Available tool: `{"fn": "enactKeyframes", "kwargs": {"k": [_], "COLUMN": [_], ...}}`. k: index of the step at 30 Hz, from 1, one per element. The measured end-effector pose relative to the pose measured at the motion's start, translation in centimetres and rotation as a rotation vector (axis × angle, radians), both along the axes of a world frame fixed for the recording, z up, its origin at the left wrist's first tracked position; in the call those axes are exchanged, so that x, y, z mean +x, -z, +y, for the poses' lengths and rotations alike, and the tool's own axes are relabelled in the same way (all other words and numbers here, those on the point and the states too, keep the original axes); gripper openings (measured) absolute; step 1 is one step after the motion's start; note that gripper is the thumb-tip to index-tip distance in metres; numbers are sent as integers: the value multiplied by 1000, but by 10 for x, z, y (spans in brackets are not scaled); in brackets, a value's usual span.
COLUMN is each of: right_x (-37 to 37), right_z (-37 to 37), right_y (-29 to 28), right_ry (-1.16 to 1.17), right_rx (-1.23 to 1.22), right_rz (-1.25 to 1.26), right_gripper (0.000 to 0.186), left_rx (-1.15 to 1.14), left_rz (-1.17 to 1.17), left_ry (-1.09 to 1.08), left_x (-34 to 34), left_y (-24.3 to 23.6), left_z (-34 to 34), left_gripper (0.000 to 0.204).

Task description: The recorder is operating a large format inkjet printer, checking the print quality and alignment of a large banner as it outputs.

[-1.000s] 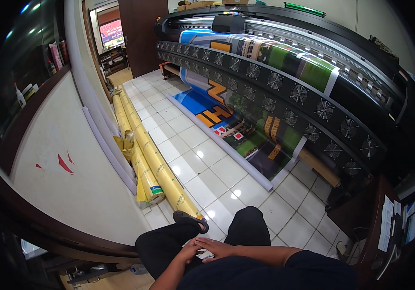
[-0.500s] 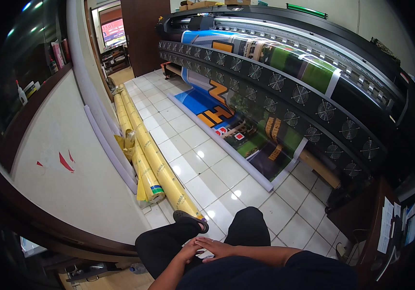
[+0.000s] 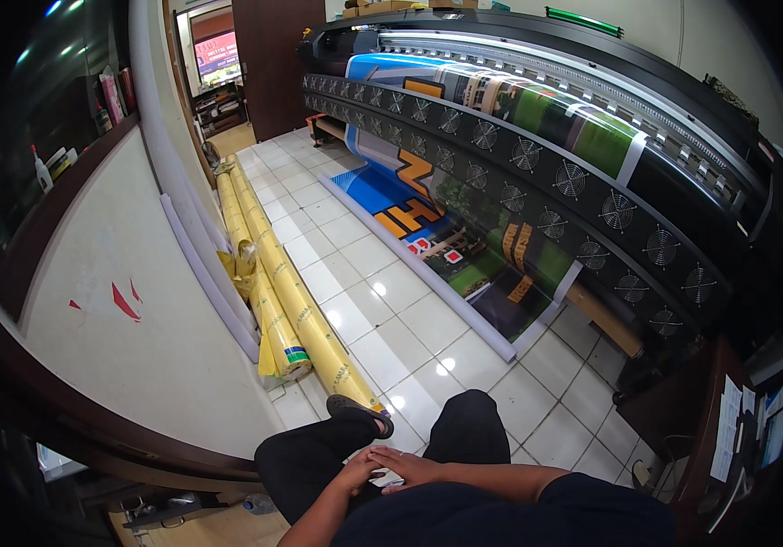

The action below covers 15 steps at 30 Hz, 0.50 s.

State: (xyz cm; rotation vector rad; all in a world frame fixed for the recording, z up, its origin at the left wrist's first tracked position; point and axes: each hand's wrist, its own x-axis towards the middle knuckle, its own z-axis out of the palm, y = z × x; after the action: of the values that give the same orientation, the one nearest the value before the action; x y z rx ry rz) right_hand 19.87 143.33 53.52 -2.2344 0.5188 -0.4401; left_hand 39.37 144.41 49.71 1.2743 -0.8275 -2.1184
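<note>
On the far left, a white panel [image 3: 91,246] with red scraps on it, then pale tubes [image 3: 205,283] leaning beside it, and here come two long yellow rolls [image 3: 291,305] lying side by side on the tiles. Below their near ends sits a dark sandal [image 3: 355,413] on the person's foot. Now the lap: the left hand [image 3: 353,473] meets the right hand [image 3: 412,468], fingers overlapping, and between them, low down, peeks a small whitish item [image 3: 388,479], mostly covered. It lies right inside that join, but whether either hand actually grips it, I can't tell. Well apart from both, upper right, a printed sheet [image 3: 369,189] hangs down from the wide black printer [image 3: 548,166] with its rows of fans, and papers [image 3: 727,428] line the far right edge.
</note>
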Motion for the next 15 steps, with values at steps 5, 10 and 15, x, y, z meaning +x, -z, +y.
{"fn": "enactKeyframes", "kwargs": {"k": [5,10,15], "right_x": [0,0,0], "right_z": [0,0,-1], "right_y": [7,5,-1], "right_ry": [4,-3,-16], "right_rx": [-18,-32,43], "right_rz": [26,8,31], "right_gripper": [87,88,84], "left_rx": [-4,4,-8], "left_rz": [-25,-24,-56], "left_ry": [11,-1,-4], "left_x": [-2,-2,-3], "left_y": [-5,-5,-5], "left_z": [0,1,1], "left_gripper": [30,33,29]}}
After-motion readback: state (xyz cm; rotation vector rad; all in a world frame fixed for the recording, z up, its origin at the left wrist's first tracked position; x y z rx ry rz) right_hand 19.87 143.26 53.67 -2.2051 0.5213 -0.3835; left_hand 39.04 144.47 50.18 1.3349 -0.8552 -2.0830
